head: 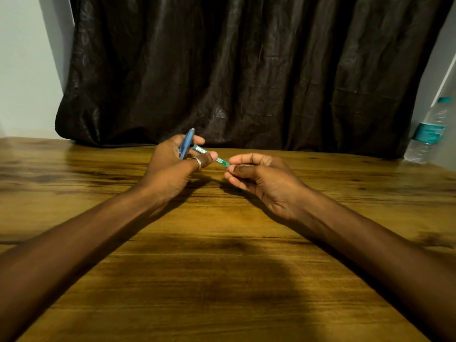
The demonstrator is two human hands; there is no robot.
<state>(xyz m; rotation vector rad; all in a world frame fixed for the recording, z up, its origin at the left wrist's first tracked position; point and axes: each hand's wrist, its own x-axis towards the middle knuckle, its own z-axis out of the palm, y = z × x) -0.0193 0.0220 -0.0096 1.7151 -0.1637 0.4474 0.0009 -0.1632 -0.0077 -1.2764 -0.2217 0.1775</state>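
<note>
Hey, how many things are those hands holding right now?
2. A blue pen is gripped in the left hand; a slim green tube runs between both hands, its near end pinched by the right hand. More may be hidden inside the curled fingers.

- Left hand (172,166): fingers curl round a blue pen (186,143), and the thumb presses on a green strip (209,155).
- Right hand (259,178): thumb and forefinger pinch the strip's near end, with the other fingers curled beneath.
- Both bare forearms reach forward and converge, so the fingertips are near each other.
</note>
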